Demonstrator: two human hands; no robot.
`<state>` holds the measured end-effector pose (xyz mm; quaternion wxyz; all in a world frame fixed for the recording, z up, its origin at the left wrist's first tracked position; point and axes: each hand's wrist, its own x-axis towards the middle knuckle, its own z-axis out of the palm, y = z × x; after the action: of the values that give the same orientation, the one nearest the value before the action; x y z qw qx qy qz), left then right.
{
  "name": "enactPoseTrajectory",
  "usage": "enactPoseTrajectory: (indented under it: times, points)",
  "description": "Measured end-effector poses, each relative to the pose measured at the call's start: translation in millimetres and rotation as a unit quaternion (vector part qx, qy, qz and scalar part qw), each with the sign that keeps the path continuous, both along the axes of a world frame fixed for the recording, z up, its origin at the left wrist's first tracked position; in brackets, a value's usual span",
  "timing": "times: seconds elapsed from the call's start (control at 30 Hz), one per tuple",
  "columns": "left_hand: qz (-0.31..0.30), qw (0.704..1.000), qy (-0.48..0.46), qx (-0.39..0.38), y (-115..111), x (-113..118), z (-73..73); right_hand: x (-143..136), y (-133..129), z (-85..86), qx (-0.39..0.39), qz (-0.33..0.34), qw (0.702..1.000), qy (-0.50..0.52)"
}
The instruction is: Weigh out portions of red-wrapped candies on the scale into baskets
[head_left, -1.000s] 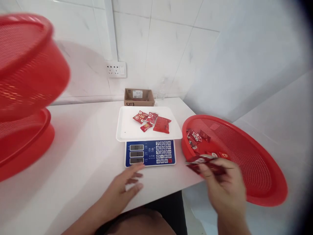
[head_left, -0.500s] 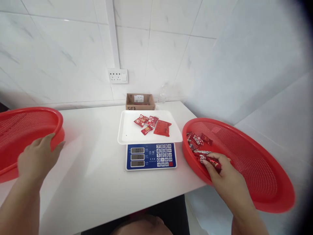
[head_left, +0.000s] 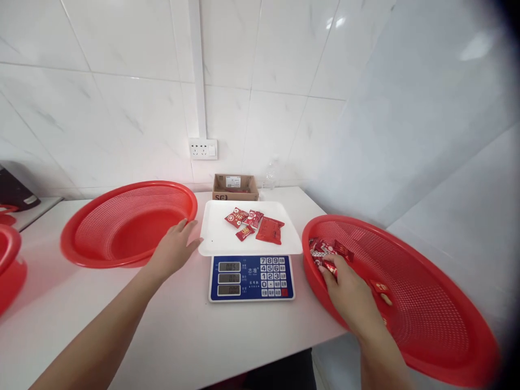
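Observation:
My left hand point(head_left: 174, 250) is open, fingers spread, at the near right rim of a red plastic basket point(head_left: 87, 254). Whether it touches the rim is unclear. Inside the right-hand red basket point(head_left: 426, 281), my right hand point(head_left: 351, 295) closes its thumb and fingers on a red snack packet point(head_left: 331, 260) among other red packets point(head_left: 343, 250). Between the baskets stands a blue digital scale point(head_left: 252, 278) with a white tray point(head_left: 215, 227). On the tray lie a larger plain red packet point(head_left: 270, 230) and three smaller patterned ones point(head_left: 236, 217).
A small cardboard box point(head_left: 235, 188) and a clear plastic bottle point(head_left: 271, 174) stand behind the scale, near the tiled wall. Another red basket point(head_left: 10, 265) shows at the left edge. The right-hand basket overhangs the table's right edge.
The left basket has come right, close to the scale, and my left hand has opened from its rim. My right hand has shifted slightly among the packets. The view has tilted up.

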<state>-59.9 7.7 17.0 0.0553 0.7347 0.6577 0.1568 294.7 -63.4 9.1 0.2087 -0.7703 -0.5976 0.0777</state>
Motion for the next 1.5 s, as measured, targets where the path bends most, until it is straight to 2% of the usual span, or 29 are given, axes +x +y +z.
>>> enactPoseTrajectory:
  times: [0.13, 0.3, 0.43, 0.53, 0.77, 0.87, 0.97, 1.1, 1.17, 1.23, 1.3, 1.37, 1.5]
  points:
    - [-0.063, 0.998, 0.005, 0.024, 17, 28, -2.7, 2, 1, -3.0, -0.008, 0.002, 1.0, 0.015]
    - [-0.21, 0.978, 0.014, -0.013, 55, 74, -8.5, 3, 3, -8.9, 0.001, -0.003, 1.0, 0.011]
    - [-0.244, 0.969, 0.041, -0.015, 82, 104, -11.0, 5, 5, -13.2, 0.004, 0.009, 1.0, 0.022]
    - [-0.252, 0.966, 0.061, 0.003, 91, 115, -11.4, 6, 5, -15.4, 0.01, 0.018, 0.999, 0.038]
    - [-0.239, 0.967, 0.079, 0.038, 90, 111, -11.3, 5, 6, -13.9, -0.008, 0.013, 0.999, 0.044]
    - [-0.213, 0.973, 0.076, 0.045, 92, 99, -3.6, 6, 5, -14.1, -0.003, 0.017, 0.999, 0.042]
    - [-0.152, 0.984, 0.068, 0.06, 97, 73, 12.6, 7, 5, -14.6, 0.0, 0.019, 0.999, 0.04]
    - [-0.035, 0.996, 0.068, 0.056, 101, 22, 33.9, 7, 5, -13.9, -0.007, 0.017, 0.999, 0.043]
    - [0.015, 0.996, 0.076, 0.037, 101, -1, 39.4, 6, 5, -12.8, -0.01, 0.018, 0.999, 0.042]
    - [0.048, 0.995, 0.089, 0.018, 101, -14, 40.8, 5, 4, -11.6, -0.012, 0.016, 0.999, 0.039]
    - [0.055, 0.993, 0.102, 0.007, 101, -12, 38.8, 5, 4, -10.7, -0.011, 0.014, 0.999, 0.036]
    - [0.022, 0.994, 0.108, 0.007, 100, 5, 33.9, 4, 3, -10.4, -0.007, 0.016, 0.999, 0.034]
    - [-0.135, 0.986, 0.1, 0.009, 92, 72, 16.8, 4, 3, -12.0, 0.001, 0.017, 0.999, 0.034]
